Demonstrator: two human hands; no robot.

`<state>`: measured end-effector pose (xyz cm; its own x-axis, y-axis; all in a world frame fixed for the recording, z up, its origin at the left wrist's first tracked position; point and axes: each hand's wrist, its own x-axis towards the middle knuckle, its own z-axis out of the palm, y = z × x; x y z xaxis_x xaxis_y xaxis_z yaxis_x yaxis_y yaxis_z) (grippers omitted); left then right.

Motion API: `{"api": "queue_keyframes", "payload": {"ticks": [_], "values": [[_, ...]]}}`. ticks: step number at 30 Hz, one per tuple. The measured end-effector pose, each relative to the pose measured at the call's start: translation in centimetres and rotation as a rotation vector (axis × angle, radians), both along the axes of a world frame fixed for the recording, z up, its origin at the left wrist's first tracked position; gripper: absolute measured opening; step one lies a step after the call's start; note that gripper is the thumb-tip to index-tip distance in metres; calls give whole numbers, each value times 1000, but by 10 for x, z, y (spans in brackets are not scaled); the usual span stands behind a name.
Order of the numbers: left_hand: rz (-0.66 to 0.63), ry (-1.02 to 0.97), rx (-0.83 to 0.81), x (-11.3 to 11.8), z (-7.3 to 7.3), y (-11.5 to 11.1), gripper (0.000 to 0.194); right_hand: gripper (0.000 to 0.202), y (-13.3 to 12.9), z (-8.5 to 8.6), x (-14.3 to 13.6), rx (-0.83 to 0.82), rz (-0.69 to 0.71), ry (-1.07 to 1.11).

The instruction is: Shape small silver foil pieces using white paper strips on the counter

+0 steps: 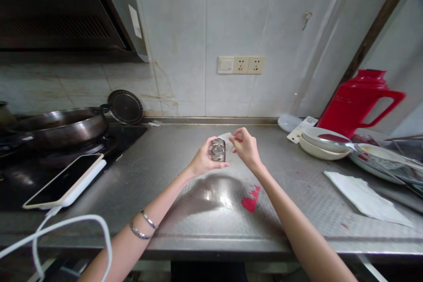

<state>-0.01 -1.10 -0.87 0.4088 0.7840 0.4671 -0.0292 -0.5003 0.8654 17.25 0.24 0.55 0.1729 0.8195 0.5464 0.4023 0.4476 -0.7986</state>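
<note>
Above the middle of the steel counter, my left hand (pixel 206 158) is wrapped round a small clear faceted glass container (pixel 218 150), tipped on its side. Against its right end sits a thin whitish piece (pixel 226 137) that looks like paper or film. My right hand (pixel 245 146) is closed in a pinch at the edge of that piece, with a speck of red by the fingertips. Below the hands, torn red scraps (pixel 251 200) lie on the counter. The fingers partly hide the container, and I cannot tell whether the whitish piece is stuck to it.
On the left are a pan (pixel 62 128) on the stove, a lid (pixel 125 106) against the wall and a phone (pixel 64 180) with a white cable. To the right stand a red thermos jug (pixel 353 103), stacked bowls (pixel 324 152) and a white napkin (pixel 363 196).
</note>
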Motion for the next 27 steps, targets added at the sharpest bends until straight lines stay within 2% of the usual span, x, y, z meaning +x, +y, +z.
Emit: {"api": "queue_keyframes", "payload": {"ticks": [3, 7, 15, 20, 23, 27], "values": [[3, 23, 23, -1, 1, -1, 80, 14, 2, 0, 2, -5, 20, -8], [-6, 58, 44, -2, 1, -2, 83, 21, -1, 4, 1, -112, 101, 9], [16, 82, 81, -2, 1, -2, 82, 26, -12, 20, 3, -278, 316, 85], [24, 74, 66, -2, 1, -2, 81, 27, -8, 16, 4, -289, 398, 76], [33, 74, 56, -2, 1, -2, 82, 22, -4, 10, 5, -221, 360, 15], [64, 84, 48, -2, -1, -1, 83, 22, -4, 8, 4, -86, 204, -24]]}}
